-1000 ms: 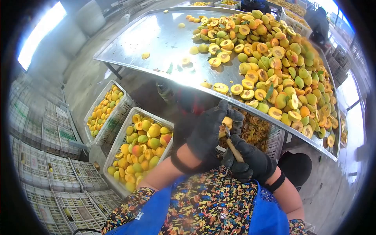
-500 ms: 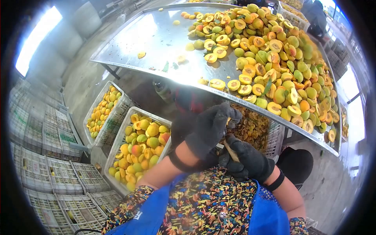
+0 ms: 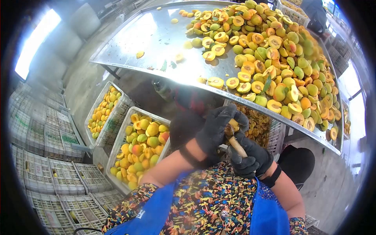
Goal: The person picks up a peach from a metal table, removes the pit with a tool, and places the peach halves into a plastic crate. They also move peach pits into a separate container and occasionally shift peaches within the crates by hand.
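Note:
In a dark glove, my left hand (image 3: 216,127) is closed around a yellow peach half (image 3: 234,124) in front of my chest. My right hand (image 3: 252,154), gloved too, grips a wooden-handled tool (image 3: 238,147). The tool's dark working end meets the peach between the two hands; its exact shape is hidden by fingers and fruit. Just below and beyond my hands stands a crate of brownish peach pits or scraps (image 3: 256,127), partly covered by my gloves.
A metal table (image 3: 129,43) with a raised rim carries a large heap of halved peaches (image 3: 274,58). Left of my knees are two crates of peach halves (image 3: 143,147) (image 3: 103,111). Stacked plastic crates (image 3: 43,172) line the far left. Someone in dark clothing (image 3: 315,15) is at the back right.
Both hands have risen slightly and shifted a little right. The left hand has turned, so the peach half shows more, and the tool's handle is more exposed.

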`<state>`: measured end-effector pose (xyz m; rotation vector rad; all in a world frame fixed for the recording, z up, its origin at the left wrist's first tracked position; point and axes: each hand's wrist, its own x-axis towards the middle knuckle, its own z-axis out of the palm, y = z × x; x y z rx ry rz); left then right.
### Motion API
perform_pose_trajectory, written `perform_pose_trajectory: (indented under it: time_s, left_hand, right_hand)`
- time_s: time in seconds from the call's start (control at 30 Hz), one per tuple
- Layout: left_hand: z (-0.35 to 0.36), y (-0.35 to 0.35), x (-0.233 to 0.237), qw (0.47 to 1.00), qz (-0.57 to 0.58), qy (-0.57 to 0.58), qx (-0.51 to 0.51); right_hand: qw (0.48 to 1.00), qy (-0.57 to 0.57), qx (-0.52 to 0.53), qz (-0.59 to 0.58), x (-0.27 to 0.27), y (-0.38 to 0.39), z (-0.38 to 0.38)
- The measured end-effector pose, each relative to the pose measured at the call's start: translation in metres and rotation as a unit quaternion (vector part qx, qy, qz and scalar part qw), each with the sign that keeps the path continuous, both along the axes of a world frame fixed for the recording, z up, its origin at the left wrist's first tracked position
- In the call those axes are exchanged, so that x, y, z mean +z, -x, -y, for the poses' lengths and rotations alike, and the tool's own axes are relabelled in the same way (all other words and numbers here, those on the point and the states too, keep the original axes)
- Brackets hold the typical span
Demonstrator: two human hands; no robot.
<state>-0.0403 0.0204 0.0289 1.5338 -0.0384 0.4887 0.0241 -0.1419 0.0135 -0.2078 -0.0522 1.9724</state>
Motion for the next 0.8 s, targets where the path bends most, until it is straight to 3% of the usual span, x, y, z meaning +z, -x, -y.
perform_pose_trajectory:
  time_s: [0.07, 0.17, 0.27, 0.37, 0.5, 0.57, 0.63, 0.7, 0.73, 0.77, 0.8]
  left_hand:
    - [0.004, -0.008, -0.008, 0.993, -0.049, 0.100, -0.023]
    - [0.000, -0.018, -0.009, 0.970, -0.081, 0.172, -0.152]
    - [0.019, -0.031, -0.023, 0.962, -0.078, 0.261, -0.032]
    - [0.030, -0.047, -0.043, 0.893, -0.119, 0.430, -0.062]
    - [0.044, -0.054, -0.045, 0.868, -0.208, 0.451, 0.000]
    - [0.043, -0.061, -0.059, 0.858, -0.163, 0.486, -0.030]
    - [0.040, -0.070, -0.076, 0.932, -0.096, 0.348, 0.023]
    - [0.028, -0.066, -0.086, 0.951, -0.048, 0.303, 0.047]
    - [0.022, -0.063, -0.086, 0.958, -0.024, 0.281, 0.060]
    - [0.013, -0.064, -0.085, 0.908, -0.066, 0.411, 0.052]
    - [0.002, -0.065, -0.087, 0.840, -0.103, 0.531, 0.040]
  right_hand:
    - [1.000, 0.021, -0.021, 0.002, -0.007, -0.001, 0.007]
    - [0.999, 0.007, -0.024, -0.028, -0.015, -0.006, 0.011]
    - [0.998, -0.033, -0.037, -0.050, -0.034, -0.016, 0.016]
    - [0.996, 0.031, -0.063, -0.062, -0.044, -0.025, 0.027]
    - [0.994, 0.047, -0.084, -0.061, -0.052, -0.034, 0.039]
    - [0.992, 0.064, -0.104, -0.039, -0.048, -0.037, 0.041]
    - [0.977, 0.143, -0.160, -0.018, -0.040, -0.037, 0.046]
    - [0.982, 0.063, -0.128, -0.127, -0.047, -0.039, 0.056]
    - [0.970, 0.154, -0.178, 0.069, -0.047, -0.042, 0.055]
    - [0.910, 0.233, -0.218, 0.263, -0.046, -0.043, 0.052]
    - [0.807, 0.296, -0.251, 0.446, -0.046, -0.047, 0.050]
